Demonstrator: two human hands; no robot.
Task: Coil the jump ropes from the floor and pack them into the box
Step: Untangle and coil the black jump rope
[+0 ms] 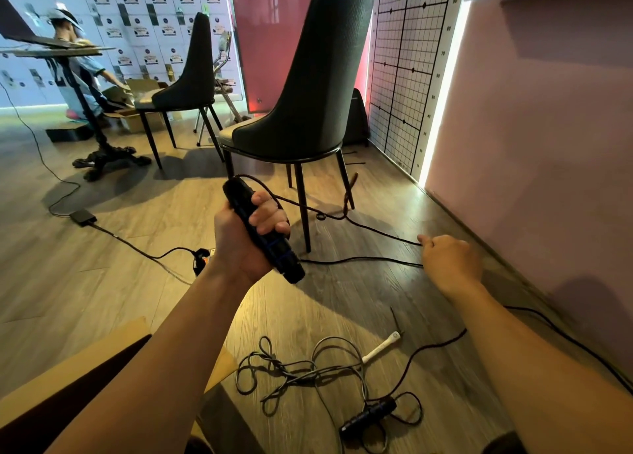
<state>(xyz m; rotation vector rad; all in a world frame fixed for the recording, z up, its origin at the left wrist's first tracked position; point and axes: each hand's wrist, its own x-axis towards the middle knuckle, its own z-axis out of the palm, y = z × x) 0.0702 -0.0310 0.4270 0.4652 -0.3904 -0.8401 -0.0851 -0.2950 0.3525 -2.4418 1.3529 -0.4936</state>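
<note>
Head view. Item: cardboard box [102, 357], bottom left, nearest the camera, open flap showing a dark interior.
Item: tangled grey rope [301, 371] with white handle [380, 347], loose on the wooden floor [102, 282] just right of the box.
Item: second black handle [370, 416], lying on the floor by the tangle, long axis running lower left to upper right.
Item: left hand [246, 237], fingers [270, 218] wrapped tight around a black handle [262, 230] with blue bands; long axis diagonal, top end pointing up and left, butt end down and right, both ends clear of the fist.
Item: black cord [359, 227], leaving the handle's top, passing a leg of the near chair [308, 86], reaching the right hand [448, 261].
Right hand low over the floor, fingers curled at the cord; actual grip cannot be told.
</note>
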